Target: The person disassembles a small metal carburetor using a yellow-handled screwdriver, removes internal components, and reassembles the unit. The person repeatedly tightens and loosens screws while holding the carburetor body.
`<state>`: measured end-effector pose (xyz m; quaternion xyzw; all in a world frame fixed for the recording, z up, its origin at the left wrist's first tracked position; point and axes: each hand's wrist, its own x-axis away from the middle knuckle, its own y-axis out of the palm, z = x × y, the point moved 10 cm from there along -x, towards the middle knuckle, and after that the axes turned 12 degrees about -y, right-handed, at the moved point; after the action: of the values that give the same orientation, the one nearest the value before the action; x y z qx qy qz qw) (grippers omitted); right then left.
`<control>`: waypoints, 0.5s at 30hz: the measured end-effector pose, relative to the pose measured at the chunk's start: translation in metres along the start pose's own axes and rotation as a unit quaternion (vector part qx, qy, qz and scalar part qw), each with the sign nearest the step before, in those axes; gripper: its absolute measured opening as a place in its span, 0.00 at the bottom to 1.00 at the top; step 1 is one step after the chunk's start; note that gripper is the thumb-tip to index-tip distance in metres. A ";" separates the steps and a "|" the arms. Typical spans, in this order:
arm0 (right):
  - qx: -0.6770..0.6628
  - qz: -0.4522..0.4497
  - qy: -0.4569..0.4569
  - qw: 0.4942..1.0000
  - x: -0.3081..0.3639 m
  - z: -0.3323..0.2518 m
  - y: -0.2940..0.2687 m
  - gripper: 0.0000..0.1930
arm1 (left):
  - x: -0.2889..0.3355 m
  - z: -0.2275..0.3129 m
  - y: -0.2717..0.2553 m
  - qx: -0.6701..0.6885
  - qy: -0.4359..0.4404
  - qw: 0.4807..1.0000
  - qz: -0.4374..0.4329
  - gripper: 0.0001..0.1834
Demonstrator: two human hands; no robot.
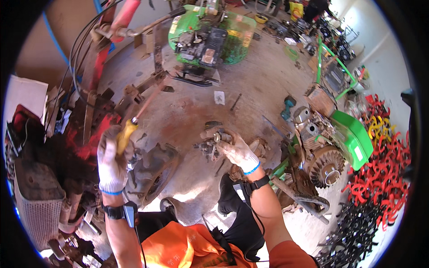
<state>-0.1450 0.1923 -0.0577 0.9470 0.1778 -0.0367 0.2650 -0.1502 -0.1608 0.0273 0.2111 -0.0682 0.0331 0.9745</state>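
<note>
My left hand (110, 163), in a white knit glove with dirty fingers, is closed round the yellow handle of a screwdriver (127, 136). Its long shaft points up and away to the right. Also gloved, my right hand (238, 153) grips a small greasy metal part (208, 148) with a round, shiny fitting on it. The part is held up in front of me, apart from the screwdriver. Its exact kind is unclear, and my fingers cover some of it. Below my left hand stands a dirty tyre (154, 174).
A green machine (205, 40) stands ahead. At the right are an engine with a finned flywheel (325, 167), a green cover (353, 140) and piles of red (375, 178) and black curved blades (353, 232). Rusty machinery and a metal grille (38, 201) crowd the left.
</note>
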 end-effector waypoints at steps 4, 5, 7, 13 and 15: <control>-0.005 0.034 0.009 0.999 0.002 -0.001 -0.009 0.31 | 0.029 -0.027 0.023 -0.053 -0.108 0.987 -0.107 0.34; 0.003 0.028 0.011 1.000 0.002 -0.003 -0.008 0.32 | 0.032 -0.032 0.019 -0.112 -0.132 0.981 -0.090 0.31; 0.009 0.040 0.019 0.999 0.005 -0.005 -0.009 0.32 | 0.039 -0.041 0.015 -0.219 -0.157 0.959 -0.085 0.24; 0.094 0.060 0.045 0.993 0.012 -0.006 -0.019 0.29 | 0.048 -0.060 0.013 -0.367 -0.181 0.895 -0.175 0.24; 0.120 0.031 0.039 0.991 0.012 -0.009 -0.018 0.28 | 0.048 -0.062 0.011 -0.359 -0.180 0.900 -0.169 0.25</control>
<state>-0.1405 0.2148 -0.0607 0.9778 0.1528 -0.0130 0.1430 -0.0968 -0.1238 -0.0170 -0.1427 -0.2127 -0.1977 0.9462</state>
